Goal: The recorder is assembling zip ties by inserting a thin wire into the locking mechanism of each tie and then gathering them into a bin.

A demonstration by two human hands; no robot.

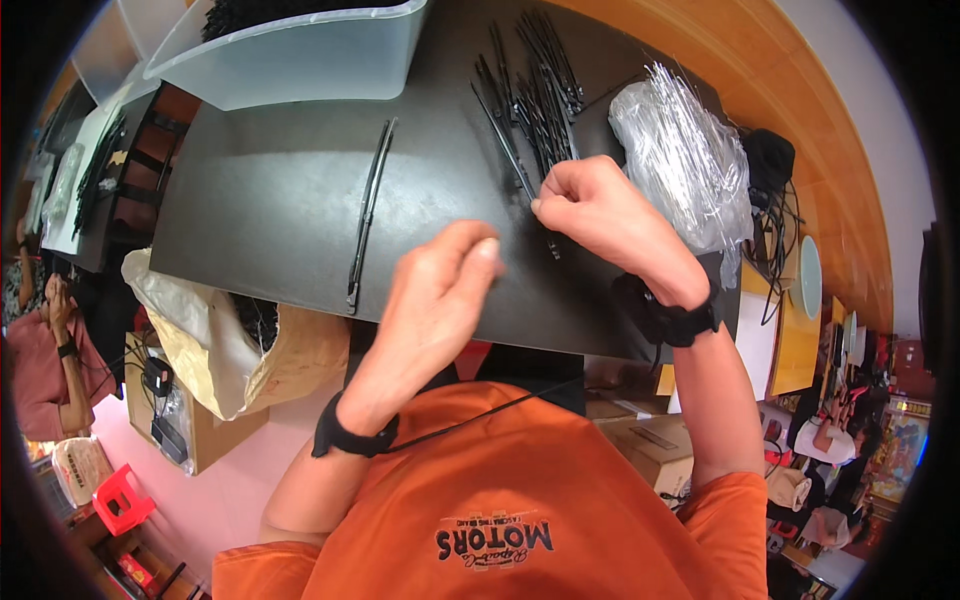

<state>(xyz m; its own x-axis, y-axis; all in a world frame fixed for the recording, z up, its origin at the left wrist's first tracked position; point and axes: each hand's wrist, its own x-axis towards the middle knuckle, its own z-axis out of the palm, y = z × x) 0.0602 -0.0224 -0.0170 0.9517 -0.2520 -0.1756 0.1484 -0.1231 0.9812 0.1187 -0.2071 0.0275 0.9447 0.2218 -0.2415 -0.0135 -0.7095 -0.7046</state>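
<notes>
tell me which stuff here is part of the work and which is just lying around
In hand: right hand pinching a black strip from the strip pile; left hand beside it; single strip; clear bag.

Lying about: plastic bin; paper sack; cables; red stool.

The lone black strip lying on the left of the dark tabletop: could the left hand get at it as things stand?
Probably yes. The lone black strip lies alone on the bare dark tabletop, and the left hand hovers just to its right with nothing between them. The right hand is busy at the pile of black strips.
</notes>
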